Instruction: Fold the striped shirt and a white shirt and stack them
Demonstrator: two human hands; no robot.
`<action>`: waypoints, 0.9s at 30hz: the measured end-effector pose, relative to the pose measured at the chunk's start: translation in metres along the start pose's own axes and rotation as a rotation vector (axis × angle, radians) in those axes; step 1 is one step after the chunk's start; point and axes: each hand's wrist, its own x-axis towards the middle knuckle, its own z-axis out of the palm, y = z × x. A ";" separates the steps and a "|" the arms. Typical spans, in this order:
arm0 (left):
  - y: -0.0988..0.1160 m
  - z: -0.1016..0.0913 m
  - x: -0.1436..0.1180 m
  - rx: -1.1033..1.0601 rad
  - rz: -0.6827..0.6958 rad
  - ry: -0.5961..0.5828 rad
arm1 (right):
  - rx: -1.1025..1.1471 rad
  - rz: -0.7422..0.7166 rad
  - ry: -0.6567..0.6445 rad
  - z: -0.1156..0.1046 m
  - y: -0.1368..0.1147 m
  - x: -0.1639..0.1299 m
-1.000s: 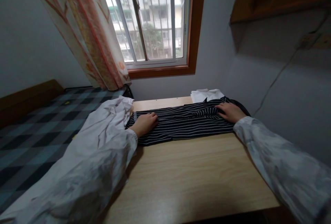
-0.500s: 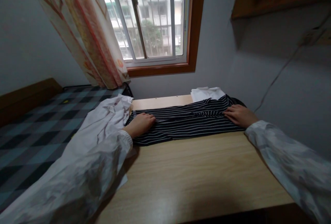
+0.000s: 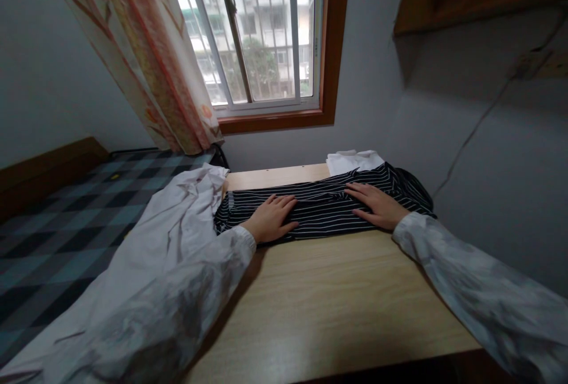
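A bed (image 3: 66, 206) with a dark checked cover fills the left of the view, beside a pale wood-grain table (image 3: 328, 301) set against a grey wall below a window (image 3: 261, 35) with a brown frame and a floral curtain (image 3: 146, 58). A crumpled white garment (image 3: 177, 212), thin and creased, drapes off the table's left edge toward the bed. The black shirt (image 3: 319, 206) with fine white stripes lies folded into a long, narrow band across the far part of the table, its right end bunched near the wall; just behind that end sits a small folded white cloth (image 3: 352, 161). The left hand (image 3: 271, 218) rests flat, fingers spread, on the band left of its middle; the right hand (image 3: 376, 205) lies flat and open on it to the right. The hands are apart, palms down, gripping nothing. Judged from this pose, the step is pressing the fold flat: it is best done with even palm pressure stroked outward from the centre, keeping the long edges parallel so the soft, slippery fabric does not ridge between the hands.
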 end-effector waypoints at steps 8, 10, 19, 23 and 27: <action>-0.009 0.036 -0.030 -0.101 -0.134 -0.007 | 0.046 0.094 -0.130 0.029 0.008 -0.018; -0.009 0.037 -0.033 -0.097 -0.146 0.013 | 0.032 0.101 -0.130 0.028 0.014 -0.022; -0.006 0.041 -0.036 -0.075 -0.311 0.096 | -0.134 0.378 -0.026 0.034 0.063 -0.048; -0.007 0.042 -0.038 -0.064 -0.357 0.113 | -0.174 0.434 0.021 0.030 0.066 -0.053; -0.008 0.046 -0.039 -0.045 -0.390 0.147 | -0.255 0.487 0.140 0.028 0.064 -0.054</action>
